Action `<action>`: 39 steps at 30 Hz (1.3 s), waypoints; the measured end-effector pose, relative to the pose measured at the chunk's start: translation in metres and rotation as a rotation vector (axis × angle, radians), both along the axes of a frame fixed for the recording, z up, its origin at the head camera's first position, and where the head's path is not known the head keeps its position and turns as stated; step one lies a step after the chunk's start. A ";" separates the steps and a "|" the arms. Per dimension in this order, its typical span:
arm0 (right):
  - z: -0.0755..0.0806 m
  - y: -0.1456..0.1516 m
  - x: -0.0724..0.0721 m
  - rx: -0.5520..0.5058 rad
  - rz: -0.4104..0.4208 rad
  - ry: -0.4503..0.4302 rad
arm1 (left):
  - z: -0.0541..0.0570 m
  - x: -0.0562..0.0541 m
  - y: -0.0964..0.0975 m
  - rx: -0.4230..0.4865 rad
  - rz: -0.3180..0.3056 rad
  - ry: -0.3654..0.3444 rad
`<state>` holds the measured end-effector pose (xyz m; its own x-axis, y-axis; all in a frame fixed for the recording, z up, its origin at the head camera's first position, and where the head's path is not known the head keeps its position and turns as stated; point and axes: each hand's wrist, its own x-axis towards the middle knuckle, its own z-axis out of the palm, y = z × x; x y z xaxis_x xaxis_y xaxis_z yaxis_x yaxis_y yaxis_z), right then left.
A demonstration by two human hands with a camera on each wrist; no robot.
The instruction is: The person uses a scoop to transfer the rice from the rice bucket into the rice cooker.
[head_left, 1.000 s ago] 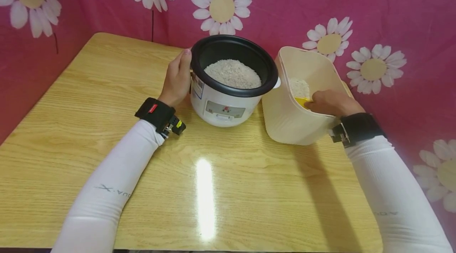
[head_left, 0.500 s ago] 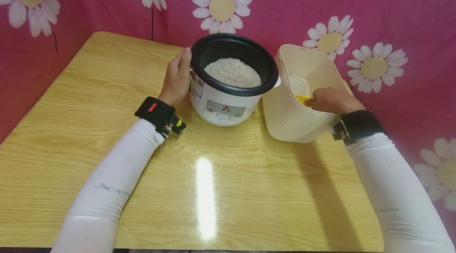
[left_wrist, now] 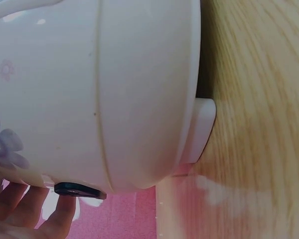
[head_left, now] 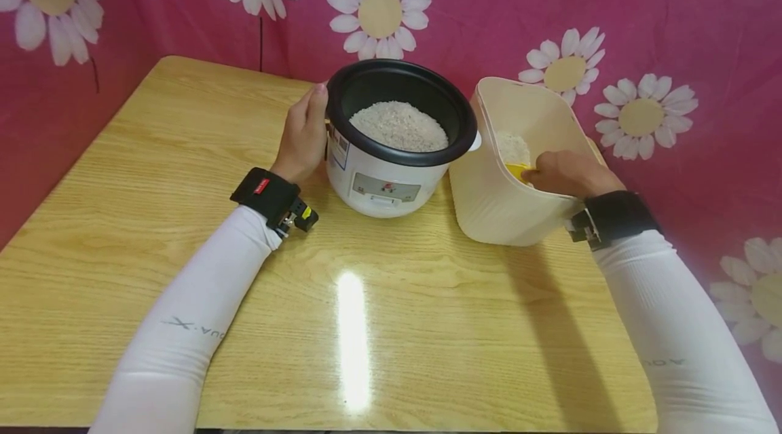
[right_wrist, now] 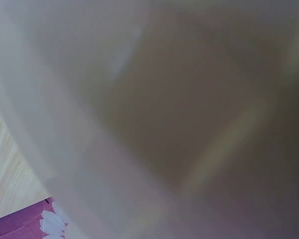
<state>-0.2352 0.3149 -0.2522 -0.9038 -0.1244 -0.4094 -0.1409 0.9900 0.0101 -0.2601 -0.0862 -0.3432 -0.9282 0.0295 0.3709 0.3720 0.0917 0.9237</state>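
Note:
In the head view, a white rice cooker [head_left: 386, 193] with a black inner pot [head_left: 400, 70] stands tilted toward the camera. A mound of raw rice [head_left: 400, 127] lies in the pot. At the cooker's left side my left hand [head_left: 305, 128] grips it, thumb up by the rim; the left wrist view shows fingertips [left_wrist: 65, 214] at a small black part on its side. To the right stands a cream bin [head_left: 491, 210] with rice [head_left: 513, 147] inside. My right hand [head_left: 565, 172] reaches into the bin and holds a yellow scoop [head_left: 518, 172], mostly hidden by the bin wall.
Both containers stand on a light wooden table [head_left: 293, 325], near its back edge. Behind them hangs a pink cloth [head_left: 470, 6] with white daisies. The bin's wall fills most of the right wrist view, blurred.

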 end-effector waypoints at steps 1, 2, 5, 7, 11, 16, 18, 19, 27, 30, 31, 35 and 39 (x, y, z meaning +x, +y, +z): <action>0.000 0.000 0.000 0.000 0.002 0.002 | 0.000 0.000 0.000 0.001 0.002 0.004; 0.000 0.000 0.000 -0.001 0.003 0.004 | 0.000 0.000 0.000 0.002 0.004 0.007; 0.000 -0.001 0.000 -0.005 0.005 0.012 | -0.001 0.000 -0.001 0.000 0.006 0.013; -0.001 0.000 0.000 0.000 0.018 0.022 | -0.001 -0.001 -0.001 -0.003 0.004 0.011; -0.001 0.000 0.000 0.014 0.031 0.043 | -0.001 -0.001 0.000 -0.002 -0.005 0.004; -0.001 0.000 0.000 0.025 0.044 0.062 | -0.001 -0.001 0.000 0.000 -0.009 0.001; -0.001 0.000 0.000 0.023 0.045 0.062 | -0.001 -0.001 0.000 -0.001 -0.007 0.003; -0.001 -0.001 0.000 0.022 0.045 0.061 | -0.001 -0.001 0.000 0.000 -0.008 0.005; -0.001 -0.001 0.001 -0.019 -0.019 0.027 | -0.002 -0.002 0.000 -0.002 -0.005 -0.013; 0.000 -0.001 0.001 -0.020 -0.015 0.028 | -0.002 -0.002 0.000 -0.006 0.000 -0.012; 0.000 -0.001 0.001 -0.019 -0.013 0.030 | -0.002 -0.002 0.000 -0.005 -0.001 -0.012; 0.000 -0.001 0.001 -0.009 0.008 0.043 | -0.002 -0.001 0.000 -0.005 -0.004 -0.008; 0.000 -0.001 0.001 -0.010 0.013 0.046 | -0.001 0.000 0.000 -0.002 -0.003 -0.001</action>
